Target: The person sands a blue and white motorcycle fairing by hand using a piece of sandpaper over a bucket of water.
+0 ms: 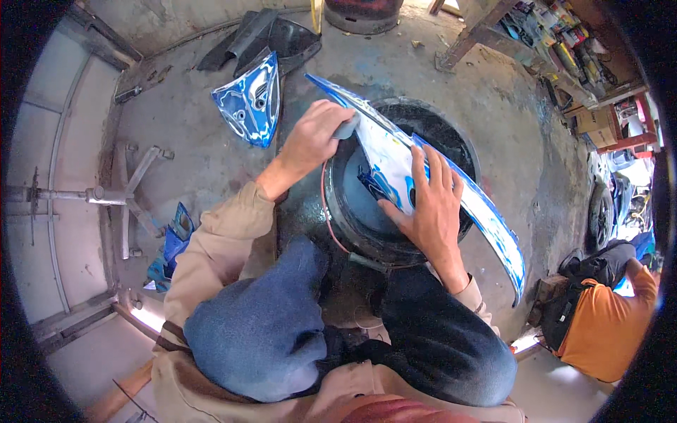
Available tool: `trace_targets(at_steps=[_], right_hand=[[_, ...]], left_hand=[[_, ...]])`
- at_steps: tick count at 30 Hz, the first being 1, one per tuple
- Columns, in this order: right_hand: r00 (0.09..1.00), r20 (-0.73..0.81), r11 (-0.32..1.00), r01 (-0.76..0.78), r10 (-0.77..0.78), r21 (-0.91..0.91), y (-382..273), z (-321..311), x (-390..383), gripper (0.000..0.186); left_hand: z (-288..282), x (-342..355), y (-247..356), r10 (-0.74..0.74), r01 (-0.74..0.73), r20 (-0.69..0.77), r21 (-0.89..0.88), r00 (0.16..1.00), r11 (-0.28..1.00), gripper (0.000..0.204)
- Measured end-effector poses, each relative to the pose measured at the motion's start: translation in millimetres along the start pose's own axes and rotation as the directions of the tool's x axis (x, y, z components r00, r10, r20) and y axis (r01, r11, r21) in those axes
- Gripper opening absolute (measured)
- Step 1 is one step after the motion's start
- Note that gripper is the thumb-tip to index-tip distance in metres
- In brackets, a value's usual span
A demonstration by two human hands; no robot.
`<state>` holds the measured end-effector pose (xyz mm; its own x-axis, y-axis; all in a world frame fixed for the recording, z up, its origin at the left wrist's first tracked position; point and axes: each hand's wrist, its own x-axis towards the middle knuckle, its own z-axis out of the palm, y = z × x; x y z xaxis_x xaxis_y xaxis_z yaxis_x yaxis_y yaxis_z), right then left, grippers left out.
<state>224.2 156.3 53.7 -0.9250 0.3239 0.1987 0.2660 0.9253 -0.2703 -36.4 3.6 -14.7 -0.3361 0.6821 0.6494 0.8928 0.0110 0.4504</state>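
Over the floor (pixel 532 151) I see, from my remote seat, a black bucket (pixel 457 135), with the long panel (pixel 389 149), blue and white, slanting across its mouth. A smaller panel (pixel 248 103) lies beyond, to the left. My right hand (pixel 433 201) is spread, laid on the long panel; my left hand (pixel 314 135) is curled around a grey pad (pixel 346 127) at that panel's edge.

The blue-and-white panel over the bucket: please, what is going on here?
A long, curved, blue-and-white panel is held aslant over a round black bucket of cloudy liquid. The person's left hand holds a small grey piece at the panel's edge; the right hand lies spread on its face. A smaller, shield-shaped panel lies on the grey floor.
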Motion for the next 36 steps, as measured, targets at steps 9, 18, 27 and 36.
trace_targets(at_steps=[9, 18, 27, 36], right_hand=[[1.000, -0.003, 1.000, -0.014, 0.014, -0.018, 1.0, -3.8, 0.2, 0.108], [1.000, -0.008, 1.000, -0.011, 0.011, 0.003, 1.1, -6.3, 0.3, 0.110], [1.000, -0.011, 1.000, -0.011, 0.011, 0.008, -1.3, -6.3, 1.3, 0.109], [1.000, -0.019, 1.000, -0.009, 0.009, 0.017, 0.9, -5.5, -0.3, 0.109]], left_hand=[[2.0, 2.6, 1.6, 0.033, -0.031, -0.036, 0.073, 0.999, 0.997, 0.040], [-22.3, 18.5, -30.0, -0.360, 0.363, -0.174, -0.014, 0.917, 0.932, 0.029], [-9.1, 8.3, -12.7, -0.117, 0.147, -0.202, 0.141, 0.972, 0.979, 0.032], [-7.1, 2.4, 14.2, -0.067, 0.073, -0.051, 0.132, 0.996, 0.989, 0.028]])
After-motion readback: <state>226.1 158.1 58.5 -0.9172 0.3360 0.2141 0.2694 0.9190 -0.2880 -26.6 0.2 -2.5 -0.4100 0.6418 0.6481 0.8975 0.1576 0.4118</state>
